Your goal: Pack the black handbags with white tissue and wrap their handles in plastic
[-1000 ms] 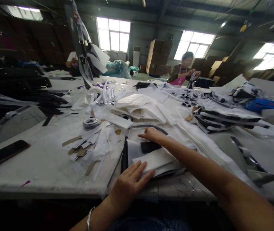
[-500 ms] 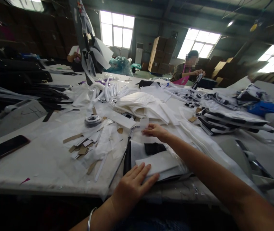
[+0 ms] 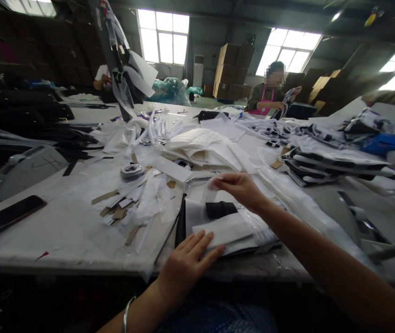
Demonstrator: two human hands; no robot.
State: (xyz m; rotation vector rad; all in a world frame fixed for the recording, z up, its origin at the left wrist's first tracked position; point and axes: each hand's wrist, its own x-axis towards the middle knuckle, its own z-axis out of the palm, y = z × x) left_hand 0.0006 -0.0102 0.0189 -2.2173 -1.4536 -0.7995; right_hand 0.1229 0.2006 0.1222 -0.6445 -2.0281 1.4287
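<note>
My left hand (image 3: 185, 263) lies flat with fingers stretched out on the near edge of a white fabric piece (image 3: 227, 231), which sits on a black and white stack at the table's front edge. My right hand (image 3: 241, 187) is raised a little above that stack, fingers pinched on a thin translucent white strip (image 3: 214, 181). A small black folded piece (image 3: 221, 209) lies just below the right hand.
Paper and cardboard scraps (image 3: 128, 208) and a tape roll (image 3: 132, 171) lie left of the stack. A phone (image 3: 8, 216) rests at far left. White fabric heaps (image 3: 204, 148) and black-and-white pieces (image 3: 322, 159) fill the table. A person (image 3: 270, 95) works at the far side.
My right hand lifted off the stack, pinching a thin white strip, and drew it up and slightly right. My left hand stayed pressed on the white piece.
</note>
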